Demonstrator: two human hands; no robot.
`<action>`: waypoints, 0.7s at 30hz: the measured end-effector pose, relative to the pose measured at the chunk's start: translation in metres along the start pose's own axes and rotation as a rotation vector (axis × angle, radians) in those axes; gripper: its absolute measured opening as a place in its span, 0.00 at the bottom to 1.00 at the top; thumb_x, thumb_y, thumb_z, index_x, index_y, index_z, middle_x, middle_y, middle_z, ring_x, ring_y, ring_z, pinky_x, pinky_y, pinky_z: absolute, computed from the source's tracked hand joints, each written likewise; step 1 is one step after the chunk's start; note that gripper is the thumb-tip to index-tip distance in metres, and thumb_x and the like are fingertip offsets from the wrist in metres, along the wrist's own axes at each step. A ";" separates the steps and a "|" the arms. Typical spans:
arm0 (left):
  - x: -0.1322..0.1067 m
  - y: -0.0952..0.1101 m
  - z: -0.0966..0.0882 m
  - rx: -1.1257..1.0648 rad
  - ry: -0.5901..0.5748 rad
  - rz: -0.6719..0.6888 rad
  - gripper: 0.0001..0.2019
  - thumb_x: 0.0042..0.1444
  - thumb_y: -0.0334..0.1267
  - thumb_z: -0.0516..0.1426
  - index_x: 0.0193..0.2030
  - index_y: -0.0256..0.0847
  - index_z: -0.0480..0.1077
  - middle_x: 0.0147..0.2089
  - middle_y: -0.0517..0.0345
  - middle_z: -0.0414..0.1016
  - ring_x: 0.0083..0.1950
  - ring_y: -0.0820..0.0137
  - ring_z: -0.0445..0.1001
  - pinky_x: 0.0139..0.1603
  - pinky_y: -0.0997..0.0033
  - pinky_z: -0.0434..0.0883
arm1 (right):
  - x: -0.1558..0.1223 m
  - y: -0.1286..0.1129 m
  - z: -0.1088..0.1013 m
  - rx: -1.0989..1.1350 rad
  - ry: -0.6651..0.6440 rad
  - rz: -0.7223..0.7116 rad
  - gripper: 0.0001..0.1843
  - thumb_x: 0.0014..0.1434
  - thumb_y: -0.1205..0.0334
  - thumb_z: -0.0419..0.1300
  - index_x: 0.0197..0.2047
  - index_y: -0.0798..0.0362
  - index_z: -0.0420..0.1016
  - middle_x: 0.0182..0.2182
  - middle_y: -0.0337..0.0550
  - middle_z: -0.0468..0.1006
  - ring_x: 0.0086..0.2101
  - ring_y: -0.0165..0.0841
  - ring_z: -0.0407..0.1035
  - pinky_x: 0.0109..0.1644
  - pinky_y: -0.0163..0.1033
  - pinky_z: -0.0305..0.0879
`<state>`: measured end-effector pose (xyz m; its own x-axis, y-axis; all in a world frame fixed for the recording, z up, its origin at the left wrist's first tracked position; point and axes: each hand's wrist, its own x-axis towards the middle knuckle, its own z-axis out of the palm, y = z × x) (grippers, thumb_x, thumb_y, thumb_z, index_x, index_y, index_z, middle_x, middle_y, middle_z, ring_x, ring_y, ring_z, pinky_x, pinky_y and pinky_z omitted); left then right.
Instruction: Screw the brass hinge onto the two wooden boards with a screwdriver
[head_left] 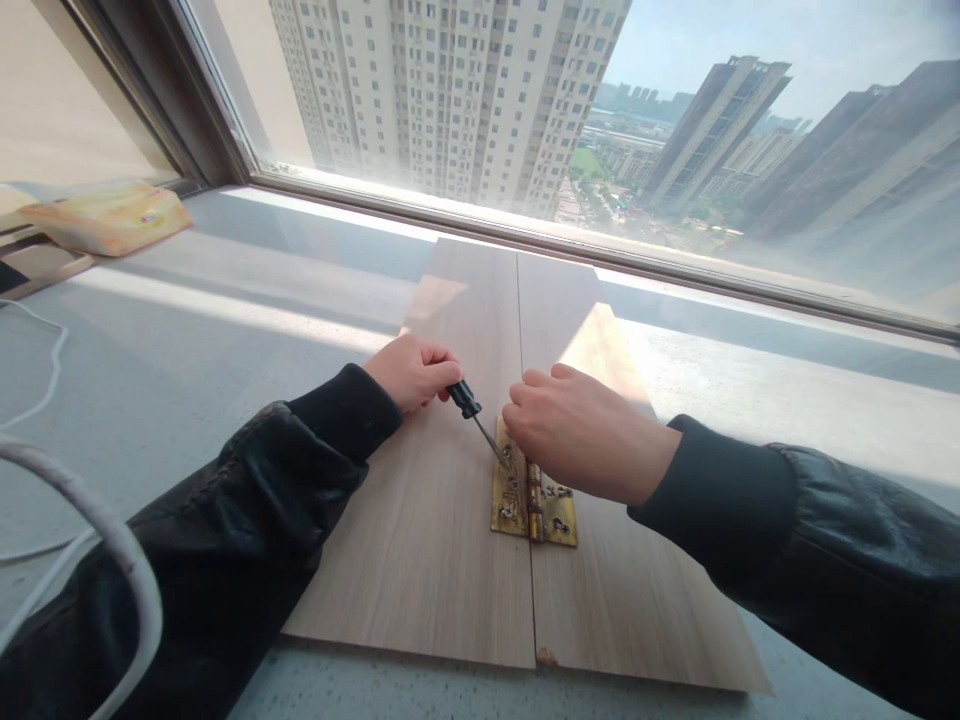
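Observation:
My left hand (417, 374) is closed around the black handle of a screwdriver (465, 399). Its metal shaft slants down to the right, and the tip meets the left leaf of a brass hinge (516, 508). The hinge lies across the seam between two wooden boards, the left board (435, 560) and the right board (637, 600). Over the hinge's upper part sits my right hand (581, 430), its fingers curled in and hidden from view. What those fingers hold, if anything, cannot be seen. Screw heads show in the hinge's holes.
The boards rest on a speckled pale countertop (315, 330) below a large window (465, 110). A yellow soft pack (112, 217) lies in the far left corner. White cables (131, 560) loop along the left edge, one close to my left sleeve.

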<state>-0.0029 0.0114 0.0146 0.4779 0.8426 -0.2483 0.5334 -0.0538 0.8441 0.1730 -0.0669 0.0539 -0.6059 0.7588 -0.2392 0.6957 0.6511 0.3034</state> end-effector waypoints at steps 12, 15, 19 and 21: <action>0.004 -0.010 -0.008 -0.130 -0.067 -0.042 0.07 0.50 0.36 0.54 0.26 0.36 0.68 0.17 0.64 0.64 0.13 0.81 0.57 0.12 0.80 0.54 | 0.002 0.012 0.001 -0.034 0.061 -0.167 0.09 0.57 0.70 0.52 0.27 0.54 0.68 0.26 0.41 0.67 0.27 0.31 0.58 0.29 0.39 0.44; 0.005 -0.013 -0.008 -0.166 -0.083 -0.045 0.07 0.51 0.36 0.53 0.26 0.37 0.67 0.17 0.65 0.64 0.12 0.81 0.56 0.11 0.80 0.54 | 0.004 0.016 0.002 -0.051 0.067 -0.225 0.09 0.58 0.70 0.53 0.27 0.54 0.69 0.27 0.40 0.67 0.27 0.31 0.57 0.29 0.40 0.44; 0.005 -0.011 -0.008 -0.192 -0.092 -0.050 0.06 0.51 0.35 0.54 0.26 0.37 0.67 0.17 0.65 0.64 0.12 0.81 0.56 0.11 0.80 0.55 | 0.007 0.021 0.001 -0.075 0.072 -0.300 0.08 0.58 0.69 0.53 0.29 0.54 0.69 0.27 0.40 0.67 0.26 0.31 0.54 0.28 0.40 0.43; 0.006 -0.011 -0.008 -0.202 -0.098 -0.049 0.06 0.51 0.35 0.54 0.26 0.37 0.67 0.17 0.65 0.64 0.13 0.81 0.56 0.11 0.81 0.55 | 0.008 0.023 0.000 -0.090 0.077 -0.326 0.08 0.58 0.69 0.53 0.29 0.54 0.69 0.27 0.40 0.66 0.26 0.31 0.54 0.28 0.40 0.42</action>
<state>-0.0121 0.0211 0.0076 0.5256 0.7848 -0.3284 0.4120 0.1029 0.9053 0.1839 -0.0458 0.0589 -0.8202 0.5056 -0.2678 0.4262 0.8522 0.3034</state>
